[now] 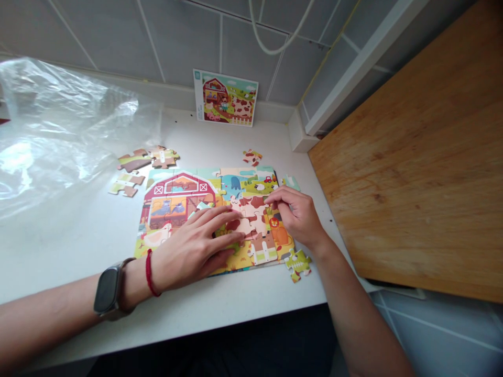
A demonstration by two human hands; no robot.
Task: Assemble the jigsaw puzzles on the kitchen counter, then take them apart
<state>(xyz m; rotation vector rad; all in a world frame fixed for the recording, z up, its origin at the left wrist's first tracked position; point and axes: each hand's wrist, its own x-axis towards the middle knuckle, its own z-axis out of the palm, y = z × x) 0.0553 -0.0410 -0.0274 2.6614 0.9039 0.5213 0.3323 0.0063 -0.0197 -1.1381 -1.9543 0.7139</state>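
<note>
A farm jigsaw puzzle [176, 209] lies on the white tabletop, showing a red barn on its left side. My left hand [200, 238] rests flat across its lower middle, fingers spread over the joined cow pieces [251, 209]. My right hand [296, 212] is curled at the puzzle's right side, fingertips pinched at the edge of a brown-and-white cow puzzle piece [259, 203]. A lion picture [278, 230] shows below those fingertips. One loose green puzzle piece [297, 263] lies near my right wrist; a pale one [291, 182] sits just beyond the hand.
Several loose pieces [128, 183] lie at the puzzle's upper left, and a cow piece [252, 156] lies behind it. A picture card [227, 98] leans on the tiled wall. Clear plastic wrapping [70, 131] spreads at left; a wooden board [416, 157] stands at right.
</note>
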